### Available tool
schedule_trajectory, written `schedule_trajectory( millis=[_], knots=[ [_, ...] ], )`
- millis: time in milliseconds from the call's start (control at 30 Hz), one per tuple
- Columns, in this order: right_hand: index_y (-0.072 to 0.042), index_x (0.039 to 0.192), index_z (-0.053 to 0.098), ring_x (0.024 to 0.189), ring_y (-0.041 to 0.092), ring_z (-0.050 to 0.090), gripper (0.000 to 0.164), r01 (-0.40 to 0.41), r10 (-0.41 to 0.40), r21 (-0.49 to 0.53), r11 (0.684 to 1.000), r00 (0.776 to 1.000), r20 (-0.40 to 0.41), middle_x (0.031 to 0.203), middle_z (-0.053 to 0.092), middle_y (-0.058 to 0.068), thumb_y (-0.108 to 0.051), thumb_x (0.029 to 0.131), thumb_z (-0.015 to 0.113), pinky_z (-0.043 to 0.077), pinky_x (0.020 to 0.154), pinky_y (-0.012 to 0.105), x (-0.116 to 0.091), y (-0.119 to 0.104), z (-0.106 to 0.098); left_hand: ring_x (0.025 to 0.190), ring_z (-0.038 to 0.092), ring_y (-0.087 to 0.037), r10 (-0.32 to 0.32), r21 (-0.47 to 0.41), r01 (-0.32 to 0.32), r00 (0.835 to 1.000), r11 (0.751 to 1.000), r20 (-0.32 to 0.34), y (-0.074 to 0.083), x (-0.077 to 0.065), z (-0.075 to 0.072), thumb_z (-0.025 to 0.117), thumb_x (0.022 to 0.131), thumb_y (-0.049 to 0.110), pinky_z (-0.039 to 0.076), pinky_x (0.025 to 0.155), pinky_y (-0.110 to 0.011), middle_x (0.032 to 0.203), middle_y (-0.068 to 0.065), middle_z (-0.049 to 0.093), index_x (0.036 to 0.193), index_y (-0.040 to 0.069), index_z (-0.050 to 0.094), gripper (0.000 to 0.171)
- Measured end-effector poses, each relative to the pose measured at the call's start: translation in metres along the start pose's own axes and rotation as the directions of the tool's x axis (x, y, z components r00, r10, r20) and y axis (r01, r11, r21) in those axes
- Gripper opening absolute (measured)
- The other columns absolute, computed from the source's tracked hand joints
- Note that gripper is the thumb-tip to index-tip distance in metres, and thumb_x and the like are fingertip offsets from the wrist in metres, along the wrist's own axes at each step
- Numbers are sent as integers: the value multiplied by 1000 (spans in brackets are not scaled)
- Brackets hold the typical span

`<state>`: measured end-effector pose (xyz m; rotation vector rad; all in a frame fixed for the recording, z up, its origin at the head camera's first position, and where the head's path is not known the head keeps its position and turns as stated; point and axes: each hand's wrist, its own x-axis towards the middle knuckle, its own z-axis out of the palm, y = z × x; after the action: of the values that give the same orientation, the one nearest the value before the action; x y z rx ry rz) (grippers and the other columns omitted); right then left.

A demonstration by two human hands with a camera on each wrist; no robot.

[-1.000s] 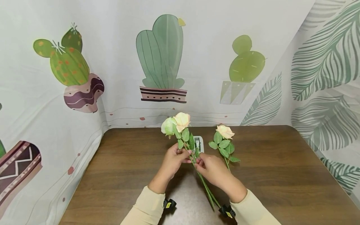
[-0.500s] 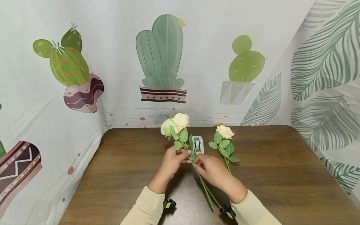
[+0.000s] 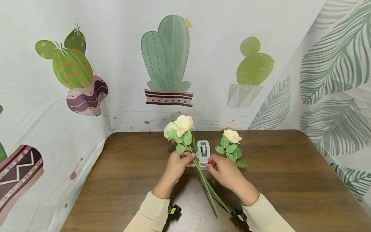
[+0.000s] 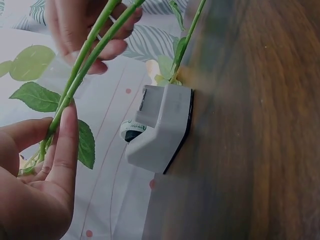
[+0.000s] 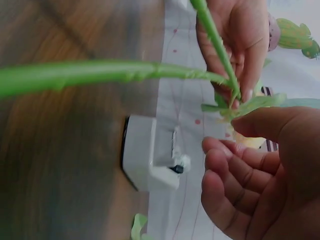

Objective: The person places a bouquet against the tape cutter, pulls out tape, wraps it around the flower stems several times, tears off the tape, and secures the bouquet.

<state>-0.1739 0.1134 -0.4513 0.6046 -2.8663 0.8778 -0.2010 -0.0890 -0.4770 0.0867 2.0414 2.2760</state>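
Observation:
In the head view my left hand (image 3: pixel 178 163) pinches the stems of two artificial roses, one peach (image 3: pixel 184 123) and one pale green (image 3: pixel 170 130). Their blooms lean to the far left and the long stems (image 3: pixel 207 187) run down toward the front. The left wrist view shows thumb and fingers closed round the paired stems (image 4: pixel 82 62). My right hand (image 3: pixel 224 170) is just right of the stems, its fingers loosely bent and its thumb apart from them in the right wrist view. Between and behind the hands stands a white tape dispenser (image 3: pixel 207 157) with a small roll.
Another peach rose (image 3: pixel 232 136) with green leaves lies on the brown wooden table (image 3: pixel 139 151) to the right, its stem hidden by the right forearm. A cloth backdrop (image 3: pixel 214 64) printed with cacti hangs behind the table's far edge.
My right hand has moved away from the stems, a little to the right. The blooms have shifted slightly left, and the tape dispenser shows more fully.

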Motion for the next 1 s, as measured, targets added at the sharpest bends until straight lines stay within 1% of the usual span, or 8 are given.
schedule_trajectory(
  millis=[167, 267, 367, 533, 667, 767, 867, 1000],
  knots=[
    [-13, 95, 64, 63, 5, 51, 8, -71, 71, -2, 997, 997, -6, 74, 59, -9, -19, 93, 69, 44, 60, 24, -1, 12, 1, 72, 66, -10, -4, -4, 4, 1000, 1000, -3, 0, 1, -1, 66, 92, -2, 62, 68, -28, 73, 2, 61, 99, -2, 59, 10],
    [-12, 98, 64, 65, 6, 52, 11, -97, 97, -20, 995, 995, -13, 76, 60, -7, -20, 94, 69, 45, 62, 26, 0, 20, 3, 73, 66, -10, -1, -4, 1, 1000, 1000, -6, 1, 0, -1, 65, 92, -2, 62, 68, -28, 74, 2, 62, 100, -2, 59, 10],
    [-10, 98, 64, 68, 8, 54, 13, -109, 108, -49, 993, 994, -30, 79, 62, -5, -20, 94, 70, 47, 64, 28, 0, 27, 4, 74, 67, -10, 3, 0, -3, 1000, 1000, -6, 2, -1, -1, 66, 92, -1, 62, 69, -29, 75, 2, 63, 100, -3, 59, 11],
    [-9, 97, 64, 73, 12, 59, 13, -128, 125, -72, 989, 991, -44, 84, 64, -1, -20, 93, 70, 50, 67, 33, -2, 38, 3, 75, 67, -10, 1, 6, -1, 1000, 1000, -8, 2, -1, -2, 66, 92, 0, 63, 70, -31, 76, 1, 64, 102, -3, 59, 12],
    [-8, 99, 64, 81, 20, 64, 15, -157, 153, -104, 982, 987, -48, 94, 67, 6, -21, 93, 70, 53, 72, 41, -4, 44, 0, 76, 67, -11, 1, 6, -1, 1000, 1000, -11, 2, -2, -2, 67, 93, 0, 63, 71, -31, 77, 0, 65, 103, -4, 59, 14],
    [-5, 104, 65, 92, 29, 66, 20, -171, 166, -124, 977, 985, -53, 104, 67, 13, -21, 92, 70, 55, 79, 48, -6, 48, -1, 76, 67, -11, 0, 4, 0, 1000, 1000, -12, 2, -1, -2, 67, 92, 0, 63, 71, -31, 77, 0, 64, 102, -4, 59, 13],
    [-1, 110, 65, 101, 37, 66, 27, -175, 168, -133, 976, 984, -59, 112, 66, 19, -20, 92, 70, 54, 86, 53, -8, 51, -3, 76, 67, -11, -1, 5, 1, 1000, 1000, -11, 2, -1, -2, 67, 92, 0, 62, 70, -30, 77, 0, 64, 101, -4, 59, 12],
    [3, 122, 62, 112, 43, 63, 39, -185, 181, -148, 971, 983, -41, 123, 64, 24, -22, 94, 68, 52, 94, 56, -10, 56, -5, 77, 67, -11, -7, 2, 7, 1000, 1000, -3, 2, 0, -3, 66, 93, -1, 62, 69, -29, 77, 0, 64, 101, -4, 59, 11]
  ],
)
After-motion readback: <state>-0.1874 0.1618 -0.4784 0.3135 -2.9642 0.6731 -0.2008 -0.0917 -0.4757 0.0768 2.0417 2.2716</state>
